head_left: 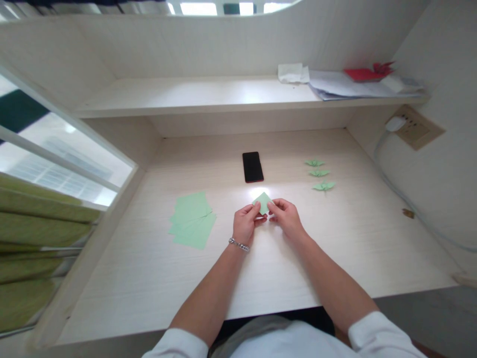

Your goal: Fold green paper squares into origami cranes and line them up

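A small folded green paper (264, 202) is held in the air near the middle of the desk, one corner pointing away from me. My left hand (246, 222) pinches its left side between thumb and fingers; a silver chain bracelet circles that wrist. On the right side, my right hand (286, 217) is closed on the same paper. Loose green sheets (192, 219) lie overlapping to the left of my hands. Three folded green paper cranes (324, 186) stand in a column at the right.
A black phone (253, 167) lies beyond my hands. The shelf (186, 94) above holds white papers (343, 85), a tissue (293, 73) and red folded paper (363, 74). A cable (395, 189) runs from the wall socket (419, 130) at right. Green curtains (37, 248) hang at left.
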